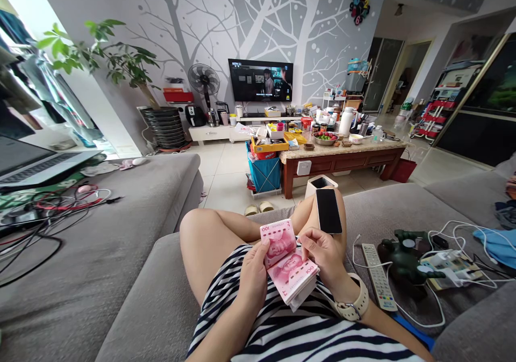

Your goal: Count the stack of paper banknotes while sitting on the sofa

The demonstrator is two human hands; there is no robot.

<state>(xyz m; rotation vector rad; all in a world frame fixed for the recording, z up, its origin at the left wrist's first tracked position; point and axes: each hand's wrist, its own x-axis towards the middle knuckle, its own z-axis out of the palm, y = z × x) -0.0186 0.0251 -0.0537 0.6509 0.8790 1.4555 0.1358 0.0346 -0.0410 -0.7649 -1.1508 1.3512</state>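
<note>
A thick stack of pink 100 banknotes [293, 277] is folded open above my lap, over a striped garment [226, 276]. My left hand [255, 268] is closed around its left side, the thumb lying on the raised upper part [278, 244]. At the right edge, near the fold, the fingers of my right hand [322, 254] pinch the notes. A pale watch [355, 300] is on my right wrist. Just beyond that hand, a smartphone [328, 211] with a dark screen rests on my right leg. The undersides of the notes are hidden.
A grey sofa [149, 292] surrounds me. To the right lie a remote control [379, 276], a dark green object [407, 260] and white cables. A laptop [40, 163] and tangled cables are on the left. Ahead stands a crowded coffee table [342, 155], with a blue basket [264, 174] beside it.
</note>
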